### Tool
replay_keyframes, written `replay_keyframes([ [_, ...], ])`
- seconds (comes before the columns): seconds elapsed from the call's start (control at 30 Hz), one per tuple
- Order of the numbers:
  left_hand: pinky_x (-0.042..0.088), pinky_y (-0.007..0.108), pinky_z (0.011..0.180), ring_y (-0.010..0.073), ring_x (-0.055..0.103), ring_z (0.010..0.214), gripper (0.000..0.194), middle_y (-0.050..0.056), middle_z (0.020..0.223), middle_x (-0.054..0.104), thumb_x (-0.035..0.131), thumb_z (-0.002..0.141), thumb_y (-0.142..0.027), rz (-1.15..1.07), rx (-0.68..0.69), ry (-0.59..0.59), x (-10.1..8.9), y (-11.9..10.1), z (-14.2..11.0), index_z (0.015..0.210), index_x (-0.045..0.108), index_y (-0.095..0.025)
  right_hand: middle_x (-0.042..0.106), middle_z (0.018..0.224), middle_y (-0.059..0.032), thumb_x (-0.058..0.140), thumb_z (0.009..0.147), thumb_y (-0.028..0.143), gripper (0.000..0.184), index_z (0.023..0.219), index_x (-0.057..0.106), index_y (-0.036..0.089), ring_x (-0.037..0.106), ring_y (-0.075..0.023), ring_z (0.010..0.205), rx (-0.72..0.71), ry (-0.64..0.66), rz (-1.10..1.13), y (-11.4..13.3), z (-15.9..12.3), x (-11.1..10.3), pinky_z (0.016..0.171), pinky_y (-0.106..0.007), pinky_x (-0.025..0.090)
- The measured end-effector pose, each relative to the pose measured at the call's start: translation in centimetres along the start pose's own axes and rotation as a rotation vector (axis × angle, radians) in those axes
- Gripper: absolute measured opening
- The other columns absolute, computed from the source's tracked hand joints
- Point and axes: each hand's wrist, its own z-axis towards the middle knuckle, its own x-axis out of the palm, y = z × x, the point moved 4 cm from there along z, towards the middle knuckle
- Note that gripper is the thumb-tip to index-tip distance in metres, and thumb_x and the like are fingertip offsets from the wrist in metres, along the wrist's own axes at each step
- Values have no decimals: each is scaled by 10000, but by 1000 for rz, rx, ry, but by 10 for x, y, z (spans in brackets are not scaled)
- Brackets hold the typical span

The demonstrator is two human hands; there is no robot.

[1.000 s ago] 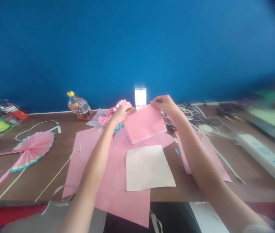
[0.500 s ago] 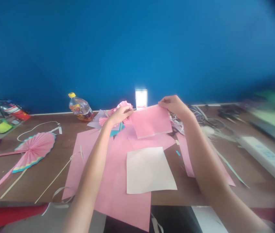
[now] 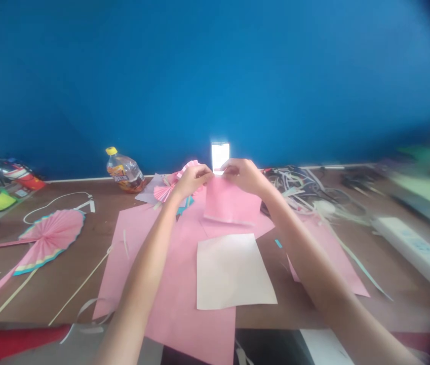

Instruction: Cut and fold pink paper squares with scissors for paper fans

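A small pink sheet of paper [image 3: 232, 203] hangs upright over the table, pinched along its top edge. My left hand [image 3: 196, 177] grips its upper left corner with thumb and fingers. Close beside it, my right hand [image 3: 242, 173] pinches the same top edge nearer the middle. Below the raised sheet lies a cream, nearly square paper [image 3: 233, 274], on top of large pink sheets [image 3: 195, 324]. Behind the hands a lit phone [image 3: 220, 154] stands against the blue wall, its lower part partly covered by my right fingers.
Left lies a pleated pink paper fan [image 3: 57, 230] with a blue edge. A bottle with a yellow cap [image 3: 125, 172] stands at the back. Paper strips and cables [image 3: 298, 190] lie tangled behind my right arm, and a white power strip [image 3: 416, 248] sits at the right.
My right hand has moved left along the sheet's top edge, toward my left hand. The left hand has shifted only slightly and still holds its corner.
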Motion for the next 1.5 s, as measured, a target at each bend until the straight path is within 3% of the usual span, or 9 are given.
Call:
replay_keyframes([
  [0.2,435,240,651,136,579,759,484,25,833,618,676,750,-438,-131,-86,72,12,-2,0,1145,565,-181,677,785,-40,527,780,187,172,844,685,163,579,-157,717,-26,-1,36,2,-1,-10,653,-267,409],
  [0.37,396,215,588,94,523,658,324,-9,730,550,644,775,-464,-144,-62,-15,13,-4,1,889,583,-166,671,796,-34,504,783,163,200,860,689,169,551,-147,702,-51,-14,4,3,-2,-13,649,-264,386],
  [0.5,361,209,534,70,450,569,318,-34,647,463,623,790,-473,-145,-25,-86,13,-6,1,772,549,-164,668,789,-31,512,802,176,170,852,675,171,556,-149,704,-50,-49,-16,0,-1,-13,667,-270,390],
  [0.77,358,211,521,80,465,594,347,6,711,544,622,789,-487,-105,-2,-80,20,-8,3,857,644,-147,668,977,-71,534,872,237,157,956,657,188,571,-185,832,-174,-79,-234,9,0,-2,713,-289,373],
  [0.97,402,211,527,92,503,607,386,25,732,580,621,777,-508,-77,-27,-98,21,2,4,858,668,-134,682,988,-79,501,919,248,198,944,690,196,567,-217,892,-221,-64,-437,10,-1,4,742,-321,338],
  [1.17,460,228,589,110,531,651,409,39,750,601,630,767,-509,-81,-51,-33,23,2,3,893,682,-124,689,979,-80,456,940,222,240,954,692,186,574,-219,890,-253,16,-497,3,0,9,730,-318,334],
  [1.5,413,239,633,132,534,716,445,55,821,627,573,798,-547,25,-57,51,26,-3,-1,926,672,-133,668,895,-82,390,948,157,274,869,652,167,551,-203,840,-298,95,-679,1,-2,14,701,-314,306],
])
